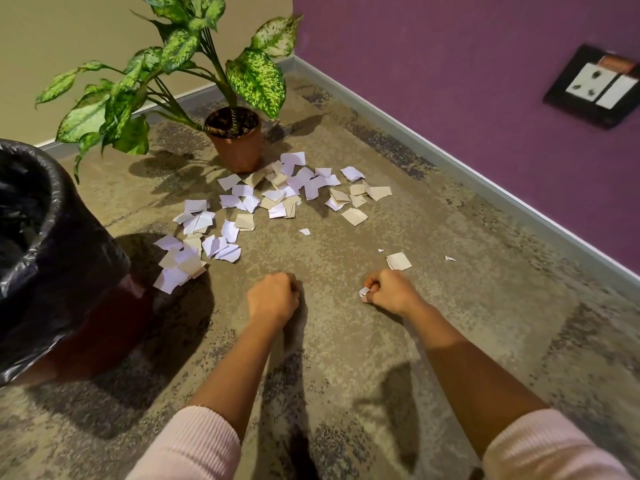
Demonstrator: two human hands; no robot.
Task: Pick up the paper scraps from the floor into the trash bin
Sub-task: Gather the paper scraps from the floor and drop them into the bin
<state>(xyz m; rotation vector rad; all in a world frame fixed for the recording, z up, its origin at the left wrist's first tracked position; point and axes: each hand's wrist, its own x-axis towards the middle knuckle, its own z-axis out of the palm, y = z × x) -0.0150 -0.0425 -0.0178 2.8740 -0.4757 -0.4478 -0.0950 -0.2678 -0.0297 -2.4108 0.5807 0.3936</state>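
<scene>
Small white torn paper scrap (364, 291) pinched at the fingertips of the right hand (389, 291); hand curled nearly closed around it, low over the mottled grey-brown carpeted floor (381, 358). Just beyond that hand, a beige square scrap (399, 261) lies flat on the floor, apart from the fingers. Two tiny white slivers nearby: one (450, 258) off to the right of the beige square, one (380, 250) just past it.

Left hand (273, 296) balled into a loose fist, knuckles up, close to the floor; whether anything is inside it cannot be told. Both forearms bare, pale pink ribbed sleeves (194, 445) pushed up near the elbows.

Main scatter of white and beige paper scraps (277, 195) lies well ahead of both hands, spread across the floor in a loose band. One cluster (183, 261) sits forward and left of the left hand, right against the base of the bin. A lone small white bit (304, 231) lies between the hands and the main scatter.

Dark red round trash bin with black plastic liner (41, 244) stands far left of the left hand. Beyond the scatter, a terracotta pot with a speckled green leafy plant (237, 140), scraps touching its base. Purple wall (433, 64) to the right, black-framed socket plate (595, 86) on it.
</scene>
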